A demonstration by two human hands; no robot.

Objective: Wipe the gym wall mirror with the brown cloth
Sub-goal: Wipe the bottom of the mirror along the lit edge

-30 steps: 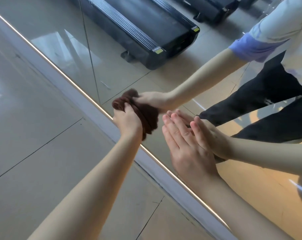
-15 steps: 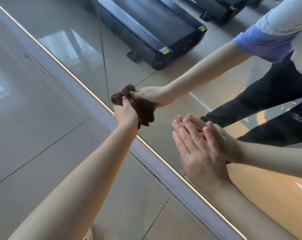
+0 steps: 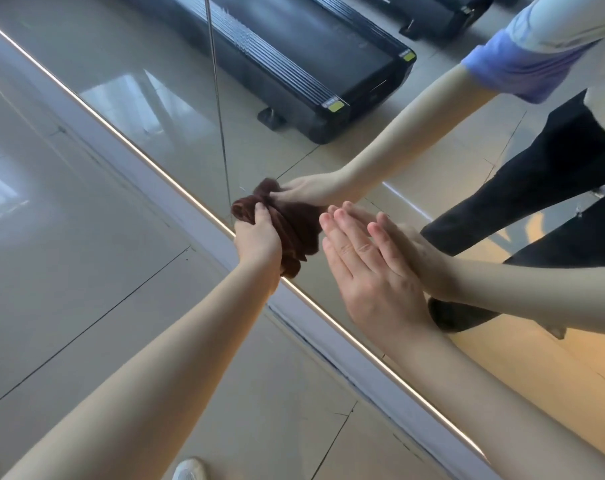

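Where glass meets floor: a thin bright metal trim [image 3: 138, 152] runs diagonally along the bottom edge of the large gym wall mirror [image 3: 148, 74]. Below it lies a pale grey skirting strip [image 3: 332, 336], then glossy beige floor tiles [image 3: 86, 271] with dark grout lines.
Mirror surface: two panes meet at a thin vertical seam [image 3: 219, 112]. Soft window glare sits on the glass just left of the seam.
Dark brown bunched fabric cloth [image 3: 296, 233]: pressed against the glass low down, just right of the seam. Its lower end reaches the trim line.
Left hand [image 3: 257, 242]: fingers curled over the cloth, clutching it against the mirror. The bare forearm stretches in from the lower left.
Right hand [image 3: 370, 271]: laid flat on the glass, fingers straight and together, holding nothing. It sits just beside the cloth, on its right, and slightly nearer the camera.
Room, as reflected: long black treadmill deck [image 3: 311, 74] with a small yellow-green label at its end, standing on the same beige tiles. A second dark machine [image 3: 432, 15] shows at the top edge.
Person, as reflected: both arms doubled in the glass, meeting the real hands at the surface. Also visible are a blue short sleeve cuff [image 3: 512, 71] and black trousers [image 3: 554, 174].
Floor, near edge: toe of a white shoe [image 3: 190, 471] at the bottom of the frame.
Light: warm orange patch on the reflected floor, lower right.
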